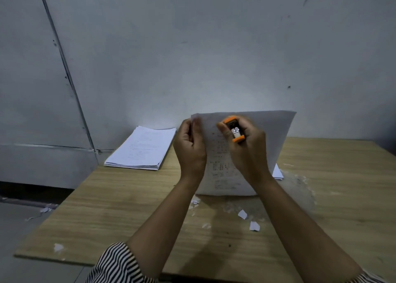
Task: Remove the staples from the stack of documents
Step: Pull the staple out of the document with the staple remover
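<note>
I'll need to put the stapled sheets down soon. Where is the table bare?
Bare wood lies near the table's left edge, between the paper stack and the striped sleeve, and along the far right. Torn paper scraps crowd the middle, below the held document.

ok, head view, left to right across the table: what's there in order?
Stack of papers → left hand pinching the held-up sheet's left edge → orange staple remover in the right hand → held-up sheet, its free part → bare right end of the table.
</note>
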